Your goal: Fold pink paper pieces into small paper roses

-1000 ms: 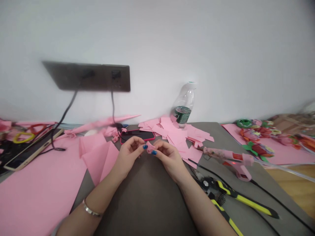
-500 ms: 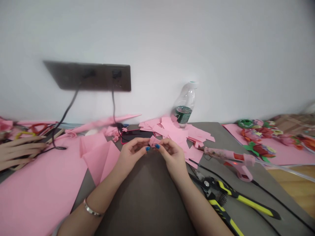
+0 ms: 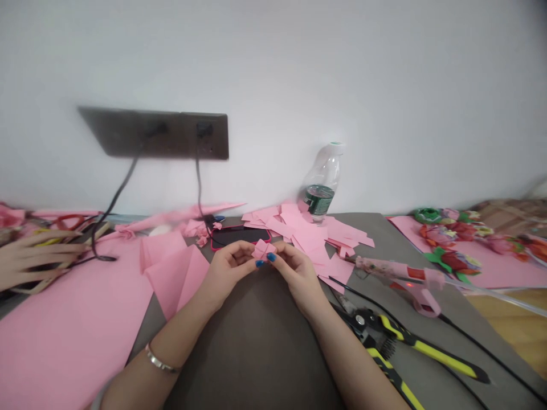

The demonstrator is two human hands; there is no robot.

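A small folded piece of pink paper (image 3: 263, 249) is pinched between both hands above the grey table. My left hand (image 3: 233, 270) grips its left side with thumb and fingers, and my right hand (image 3: 296, 273) grips its right side the same way. Both thumbs, with blue nails, press at its lower edge. Just behind the hands lies a phone (image 3: 239, 234) in a pink-red case. Loose pink paper strips (image 3: 310, 239) are heaped behind and to the right of my right hand.
A plastic bottle (image 3: 322, 188) stands by the wall. On the right lie a pink glue gun (image 3: 410, 273), yellow-black pliers (image 3: 380, 327) and paper flowers (image 3: 457, 256). Large pink sheets (image 3: 85, 319) cover the left, near another person's hand (image 3: 34, 262). Cords hang from a wall socket (image 3: 171, 134).
The folded paper has turned and shows more of its face between my fingers. My thumbs have come closer together. The other person's hand has shifted slightly.
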